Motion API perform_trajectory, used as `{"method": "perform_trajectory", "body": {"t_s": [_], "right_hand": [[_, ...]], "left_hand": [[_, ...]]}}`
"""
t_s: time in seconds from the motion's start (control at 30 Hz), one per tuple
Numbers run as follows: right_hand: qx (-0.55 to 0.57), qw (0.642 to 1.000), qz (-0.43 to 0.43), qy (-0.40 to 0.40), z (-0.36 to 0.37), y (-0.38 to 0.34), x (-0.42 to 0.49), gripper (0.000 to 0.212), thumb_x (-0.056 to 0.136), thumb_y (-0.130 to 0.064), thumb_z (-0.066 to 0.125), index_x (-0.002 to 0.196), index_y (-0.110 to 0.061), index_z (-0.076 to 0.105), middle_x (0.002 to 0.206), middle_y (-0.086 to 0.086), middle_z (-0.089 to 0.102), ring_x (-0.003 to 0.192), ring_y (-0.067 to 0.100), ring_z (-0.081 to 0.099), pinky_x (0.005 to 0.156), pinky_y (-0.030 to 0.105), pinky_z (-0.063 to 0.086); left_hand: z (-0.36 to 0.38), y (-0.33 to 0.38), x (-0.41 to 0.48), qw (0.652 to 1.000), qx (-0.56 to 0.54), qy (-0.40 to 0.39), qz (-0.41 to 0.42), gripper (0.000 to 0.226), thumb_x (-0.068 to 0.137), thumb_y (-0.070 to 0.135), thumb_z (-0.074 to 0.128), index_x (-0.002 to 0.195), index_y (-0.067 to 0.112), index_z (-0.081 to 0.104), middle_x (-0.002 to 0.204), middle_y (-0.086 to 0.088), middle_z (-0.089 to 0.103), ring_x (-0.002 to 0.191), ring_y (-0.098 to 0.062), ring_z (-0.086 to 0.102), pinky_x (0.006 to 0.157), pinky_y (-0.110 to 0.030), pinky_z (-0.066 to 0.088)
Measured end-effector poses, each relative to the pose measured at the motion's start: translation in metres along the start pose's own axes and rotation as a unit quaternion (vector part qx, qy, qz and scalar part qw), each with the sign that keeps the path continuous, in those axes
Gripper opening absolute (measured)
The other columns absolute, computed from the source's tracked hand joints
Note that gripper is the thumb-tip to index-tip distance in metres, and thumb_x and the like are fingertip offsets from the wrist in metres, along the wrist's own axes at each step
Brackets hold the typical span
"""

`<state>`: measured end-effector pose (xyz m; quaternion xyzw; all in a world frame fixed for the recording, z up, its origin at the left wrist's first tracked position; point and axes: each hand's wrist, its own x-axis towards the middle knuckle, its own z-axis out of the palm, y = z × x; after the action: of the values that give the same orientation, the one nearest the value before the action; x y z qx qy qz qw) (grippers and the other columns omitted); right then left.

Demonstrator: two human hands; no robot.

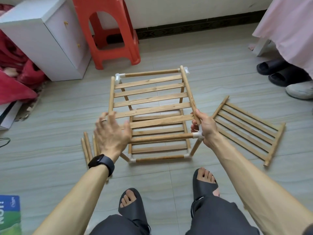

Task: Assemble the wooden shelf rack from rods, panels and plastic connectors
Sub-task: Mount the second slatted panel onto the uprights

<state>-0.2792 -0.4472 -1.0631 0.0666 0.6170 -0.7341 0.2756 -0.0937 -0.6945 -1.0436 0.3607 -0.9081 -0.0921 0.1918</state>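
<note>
Rods (88,150) are left loose on the floor, near left, just beside the rack (159,157); they could be kicked or stepped on. The left hand (111,133) is held open, fingers spread, gripping nothing, over the near-left corner. That corner is hidden, so its seating cannot be told. The top panel's (150,100) right rail is gripped by the right hand (205,128), just above the near connector (197,135). With one side held, the panel may tilt and slip. If it is forced down off-line, the connector could pop. A spare panel (245,129) lies right. The far connector (186,70) looks unseated and may drop.
</note>
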Motion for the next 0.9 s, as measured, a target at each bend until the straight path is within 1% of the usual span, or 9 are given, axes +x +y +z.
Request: {"method": "perform_trajectory", "body": {"t_s": [0.07,0.1,0.2,0.3,0.4,0.47,0.53,0.7,0.9], "right_hand": [[-0.007,1.0,-0.018,0.009,0.013,0.011,-0.005,0.026,0.106,-0.035,0.051,0.098,-0.014,0.064,0.063,-0.005,0.053,0.055,0.01,0.054,0.054,0.026,0.048],[0.001,1.0,-0.024,0.015,0.023,0.019,-0.009,0.025,0.106,-0.035,0.051,0.098,-0.014,0.062,0.063,-0.005,0.053,0.054,0.009,0.054,0.055,0.027,0.049],[0.056,0.998,-0.009,0.008,0.053,0.039,-0.023,0.019,0.104,-0.031,0.056,0.095,-0.015,0.06,0.064,-0.001,0.054,0.056,0.013,0.053,0.053,0.029,0.048],[0.025,0.998,0.015,-0.06,0.056,0.044,-0.033,0.012,0.099,-0.03,0.065,0.095,-0.019,0.066,0.072,0.0,0.061,0.068,0.016,0.061,0.054,0.026,0.05],[-0.013,0.993,0.029,-0.114,0.047,0.04,-0.04,0.012,0.097,-0.03,0.066,0.099,-0.019,0.068,0.076,0.0,0.067,0.073,0.016,0.07,0.048,0.023,0.049],[-0.005,0.991,0.035,-0.128,0.05,0.038,-0.045,0.014,0.096,-0.029,0.068,0.102,-0.016,0.066,0.078,0.0,0.069,0.07,0.018,0.072,0.051,0.024,0.051],[-0.003,0.991,0.036,-0.127,0.055,0.039,-0.05,0.018,0.094,-0.029,0.072,0.102,-0.015,0.063,0.078,0.001,0.068,0.068,0.019,0.071,0.051,0.024,0.051],[-0.019,0.993,0.035,-0.11,0.056,0.043,-0.055,0.026,0.09,-0.022,0.077,0.107,-0.009,0.063,0.075,0.001,0.071,0.067,0.018,0.072,0.051,0.026,0.053],[-0.056,0.995,0.021,-0.082,0.061,0.04,-0.05,0.019,0.087,-0.011,0.076,0.098,-0.006,0.061,0.073,0.005,0.07,0.07,0.022,0.074,0.053,0.03,0.057]], "left_hand": [[-0.002,0.025,-0.005,0.987,0.004,-0.032,0.16,0.054,0.093,0.059,0.046,0.126,0.018,0.056,0.135,-0.011,0.05,0.124,-0.029,0.045,0.1,-0.047,0.039],[-0.001,0.043,-0.009,0.976,0.005,-0.072,0.204,0.054,0.093,0.062,0.042,0.122,0.02,0.06,0.132,-0.008,0.055,0.122,-0.026,0.048,0.1,-0.045,0.039],[0.003,0.089,-0.029,0.946,0.04,-0.176,0.268,0.055,0.092,0.07,0.029,0.104,0.028,0.063,0.11,0.001,0.065,0.106,-0.02,0.056,0.095,-0.041,0.042],[0.006,0.094,-0.038,0.934,0.054,-0.238,0.262,0.051,0.091,0.073,0.033,0.094,0.028,0.057,0.093,0.006,0.065,0.094,-0.02,0.062,0.086,-0.039,0.042],[0.003,0.086,-0.04,0.933,0.045,-0.289,0.208,0.051,0.089,0.074,0.036,0.098,0.028,0.057,0.09,0.007,0.069,0.09,-0.019,0.065,0.085,-0.04,0.04],[0.006,0.085,-0.049,0.939,0.033,-0.277,0.203,0.039,0.093,0.061,0.038,0.096,0.026,0.054,0.088,0.004,0.07,0.09,-0.023,0.065,0.085,-0.04,0.035],[0.01,0.083,-0.06,0.947,0.036,-0.242,0.211,0.036,0.094,0.052,0.036,0.101,0.022,0.054,0.088,-0.001,0.071,0.09,-0.024,0.066,0.091,-0.042,0.034],[0.018,0.071,-0.073,0.944,0.103,-0.187,0.253,0.042,0.101,0.05,0.027,0.11,0.02,0.054,0.095,0.0,0.069,0.091,-0.024,0.062,0.094,-0.042,0.034],[0.02,0.069,-0.069,0.942,0.081,-0.182,0.27,0.034,0.103,0.043,0.031,0.102,0.016,0.052,0.082,-0.003,0.069,0.078,-0.028,0.064,0.087,-0.044,0.033]]}}
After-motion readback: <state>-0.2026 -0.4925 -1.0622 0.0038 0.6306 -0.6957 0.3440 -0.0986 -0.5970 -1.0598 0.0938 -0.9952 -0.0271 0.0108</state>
